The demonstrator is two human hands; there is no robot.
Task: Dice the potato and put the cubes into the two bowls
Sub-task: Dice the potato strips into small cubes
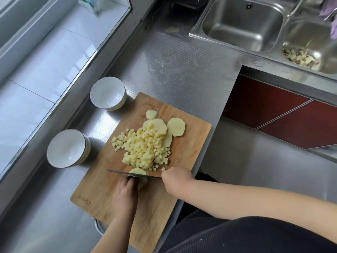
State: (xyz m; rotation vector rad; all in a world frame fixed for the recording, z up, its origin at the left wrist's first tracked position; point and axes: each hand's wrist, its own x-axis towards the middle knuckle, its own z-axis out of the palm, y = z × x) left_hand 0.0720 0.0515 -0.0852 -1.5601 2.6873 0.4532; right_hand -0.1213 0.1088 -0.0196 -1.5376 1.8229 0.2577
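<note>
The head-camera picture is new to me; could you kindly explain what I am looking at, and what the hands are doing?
There is no machine here: a person wears a camera on the head, which looks down at their own two hands. On the steel counter lies a wooden cutting board with a heap of potato cubes and some uncut slices. Two empty white bowls stand beside the board. The left hand steadies a potato piece. The right hand has its grip on a knife that is cutting into that piece. A sink lies beyond.
</note>
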